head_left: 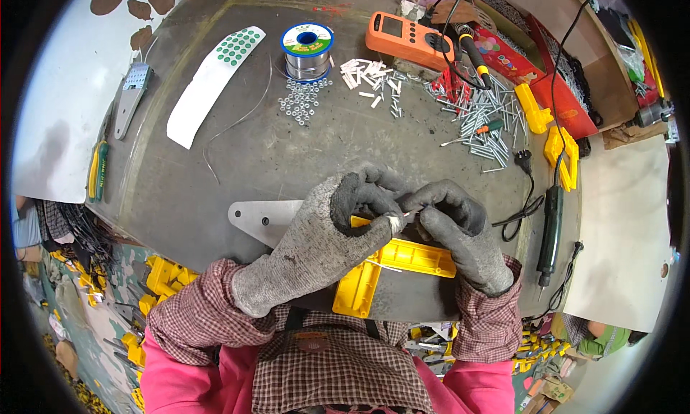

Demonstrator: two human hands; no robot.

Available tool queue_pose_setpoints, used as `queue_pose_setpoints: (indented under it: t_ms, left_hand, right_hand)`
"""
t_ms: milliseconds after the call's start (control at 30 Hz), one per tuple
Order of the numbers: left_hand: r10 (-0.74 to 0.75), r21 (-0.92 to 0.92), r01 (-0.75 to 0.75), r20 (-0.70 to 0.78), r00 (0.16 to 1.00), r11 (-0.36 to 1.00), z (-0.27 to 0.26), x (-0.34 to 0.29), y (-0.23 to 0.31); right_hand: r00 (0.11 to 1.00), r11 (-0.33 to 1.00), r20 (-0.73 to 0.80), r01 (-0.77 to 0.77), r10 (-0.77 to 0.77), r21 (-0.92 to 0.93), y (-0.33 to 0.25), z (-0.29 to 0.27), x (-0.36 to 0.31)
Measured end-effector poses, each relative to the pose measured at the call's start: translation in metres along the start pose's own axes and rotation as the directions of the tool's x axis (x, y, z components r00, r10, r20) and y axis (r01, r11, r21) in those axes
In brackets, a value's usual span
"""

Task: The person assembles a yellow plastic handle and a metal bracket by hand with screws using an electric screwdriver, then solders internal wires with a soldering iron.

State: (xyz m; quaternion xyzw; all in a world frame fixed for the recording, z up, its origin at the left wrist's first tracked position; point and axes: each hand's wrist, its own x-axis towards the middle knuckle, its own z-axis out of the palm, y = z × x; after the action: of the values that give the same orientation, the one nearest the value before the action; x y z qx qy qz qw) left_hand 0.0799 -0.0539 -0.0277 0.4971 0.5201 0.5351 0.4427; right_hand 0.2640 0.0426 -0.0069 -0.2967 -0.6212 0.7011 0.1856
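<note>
Both hands wear grey gloves and meet over the near middle of the bench. My left hand (323, 231) is closed in a pinch, its fingertips by a tiny pale, thin piece (409, 213) too small to name. From the other side, my right hand (463, 227) pinches at the same spot with curled fingers. Beneath them lies a yellow plastic handle part (417, 258) with ribbed hollows, its other arm pointing toward me. A grey metal plate (266, 221) with holes sticks out left from under my left hand. A thin white strip shows beside the yellow part.
Toward the back stand a solder spool (307, 52) over small nuts (300, 100), white sleeves (370, 76), screws (489, 130) and an orange multimeter (410, 40). A dark corded electric screwdriver (552, 234) lies right. A white strip with green dots (214, 85) lies left.
</note>
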Motion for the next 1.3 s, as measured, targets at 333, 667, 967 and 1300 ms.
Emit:
queue_pose_setpoints:
  t_ms: [333,667,967,1300]
  left_hand:
    - [0.041,-0.002,-0.041,0.011,0.999,0.999,0.000,-0.001,-0.008]
    - [-0.229,-0.150,0.241,0.093,0.969,0.959,0.001,0.002,0.008]
    - [0.032,0.130,-0.056,0.177,0.984,0.990,-0.005,0.004,0.008]
    - [-0.147,-0.228,0.218,0.294,0.944,0.949,-0.018,0.005,0.011]
  right_hand:
    - [0.992,0.994,-0.076,-0.105,0.103,-0.033,0.005,-0.003,0.003]
    - [0.990,0.982,-0.092,0.090,-0.106,-0.165,0.007,0.005,-0.001]
    - [0.989,0.870,-0.115,0.027,-0.096,-0.493,-0.007,0.011,-0.006]
    - [0.968,0.887,-0.045,0.208,-0.248,-0.413,0.007,0.020,-0.002]
